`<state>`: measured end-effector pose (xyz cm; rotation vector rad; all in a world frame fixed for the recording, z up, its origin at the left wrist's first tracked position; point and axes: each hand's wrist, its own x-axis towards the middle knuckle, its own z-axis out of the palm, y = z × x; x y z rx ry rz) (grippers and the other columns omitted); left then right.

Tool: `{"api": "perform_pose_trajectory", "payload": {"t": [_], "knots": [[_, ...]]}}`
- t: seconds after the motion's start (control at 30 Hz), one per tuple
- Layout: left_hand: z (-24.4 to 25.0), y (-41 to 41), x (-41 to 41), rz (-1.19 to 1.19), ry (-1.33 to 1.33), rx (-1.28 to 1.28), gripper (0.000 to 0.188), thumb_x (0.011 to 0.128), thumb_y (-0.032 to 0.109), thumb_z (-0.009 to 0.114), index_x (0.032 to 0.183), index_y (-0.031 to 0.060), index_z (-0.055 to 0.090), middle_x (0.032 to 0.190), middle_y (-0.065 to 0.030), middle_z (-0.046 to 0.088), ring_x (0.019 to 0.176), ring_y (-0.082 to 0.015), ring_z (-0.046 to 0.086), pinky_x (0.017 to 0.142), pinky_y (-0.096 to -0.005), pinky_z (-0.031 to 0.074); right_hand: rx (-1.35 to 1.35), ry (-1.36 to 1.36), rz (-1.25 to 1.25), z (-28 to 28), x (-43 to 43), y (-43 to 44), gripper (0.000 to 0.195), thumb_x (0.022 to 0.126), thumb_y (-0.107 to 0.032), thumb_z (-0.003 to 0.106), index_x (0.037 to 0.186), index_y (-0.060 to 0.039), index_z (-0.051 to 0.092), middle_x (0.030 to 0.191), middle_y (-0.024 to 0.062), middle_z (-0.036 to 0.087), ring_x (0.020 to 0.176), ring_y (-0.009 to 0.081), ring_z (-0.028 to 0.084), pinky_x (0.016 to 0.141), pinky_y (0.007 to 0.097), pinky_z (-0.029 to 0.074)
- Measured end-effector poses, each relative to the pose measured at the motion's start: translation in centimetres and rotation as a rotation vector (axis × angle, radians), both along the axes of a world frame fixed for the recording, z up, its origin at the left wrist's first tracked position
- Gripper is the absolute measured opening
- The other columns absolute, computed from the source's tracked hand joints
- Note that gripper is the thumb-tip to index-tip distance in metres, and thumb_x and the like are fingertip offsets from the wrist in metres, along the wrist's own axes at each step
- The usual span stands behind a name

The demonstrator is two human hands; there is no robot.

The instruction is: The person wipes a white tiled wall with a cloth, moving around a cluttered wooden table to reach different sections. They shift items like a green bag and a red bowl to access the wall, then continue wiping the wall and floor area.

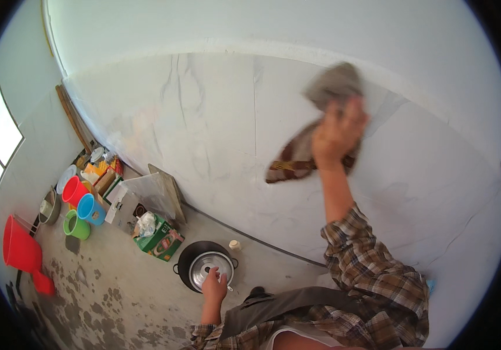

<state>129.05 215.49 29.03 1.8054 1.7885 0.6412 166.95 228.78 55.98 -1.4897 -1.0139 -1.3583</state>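
My right hand (340, 133) presses a brown and grey cloth (296, 151) against a wall panel (215, 127) with a marble pattern. The cloth bunches above the knuckles and hangs down to the left of the wrist; hand and cloth are blurred. Lower down, my left hand (214, 285) hangs free with its fingers apart and slightly curled. Behind it on the floor stands a black two-handled pot (184, 262), with a silver metal lid (198, 270) resting inside its rim. The left hand hides part of that lid.
Beside the pot are a small pale jar (235, 245) and a green printed carton (167, 240). Further left stand a blue bucket (90, 210), a green bucket (76, 225) and red buckets. A board (169, 192) leans on the wall. Dark wet patches (97, 319) mark the concrete floor.
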Motion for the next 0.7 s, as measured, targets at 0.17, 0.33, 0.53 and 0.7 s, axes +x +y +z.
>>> {"api": "perform_pose_trajectory", "payload": {"t": [0.17, 0.33, 0.53, 0.7], "knots": [[-1.8, 0.1, 0.2, -0.035, 0.029, -0.050, 0.038, 0.079, 0.027, 0.063, 0.110, 0.0059, 0.056, 0.091, -0.0164, 0.065, 0.083, -0.0319, 0.063, 0.073, -0.0412, 0.049, 0.138, 0.101, -0.240, -2.1, 6.6, -7.8, 0.032, 0.089, -0.017, 0.049, 0.114, 0.0018, 0.054, 0.136, 0.0304, 0.029, 0.126, 0.0434, 0.030, 0.103, 0.0584, 0.020], [-3.0, -0.1, -1.3, -0.067, 0.093, -0.021, 0.035, 0.079, 0.027, 0.063, 0.106, 0.0061, 0.056, 0.090, -0.0167, 0.065, 0.084, -0.0328, 0.063, 0.072, -0.0417, 0.049, 0.222, 0.041, -0.161, -0.3, 3.7, -5.9, 0.028, 0.088, -0.015, 0.050, 0.110, 0.0016, 0.055, 0.132, 0.0307, 0.032, 0.121, 0.0449, 0.035, 0.096, 0.0562, 0.030], [-3.2, 0.9, -1.9, 0.009, 0.056, -0.156, 0.037, 0.078, 0.029, 0.064, 0.108, 0.0070, 0.058, 0.086, -0.0144, 0.065, 0.082, -0.0310, 0.062, 0.072, -0.0401, 0.049, -0.166, -0.255, 0.098, -0.5, -4.9, 6.2, 0.027, 0.081, -0.011, 0.053, 0.107, -0.0089, 0.060, 0.124, 0.0192, 0.047, 0.119, 0.0379, 0.041, 0.097, 0.0520, 0.033], [-3.3, 0.5, -3.1, 0.111, -0.022, -0.168, 0.033, 0.078, 0.022, 0.064, 0.106, 0.0056, 0.057, 0.092, -0.0170, 0.064, 0.085, -0.0326, 0.062, 0.072, -0.0406, 0.048, -0.760, -0.755, 0.559, -9.1, -9.9, 13.7, 0.028, 0.075, -0.012, 0.053, 0.100, -0.0044, 0.063, 0.128, 0.0120, 0.048, 0.124, 0.0298, 0.040, 0.103, 0.0467, 0.029]]}}
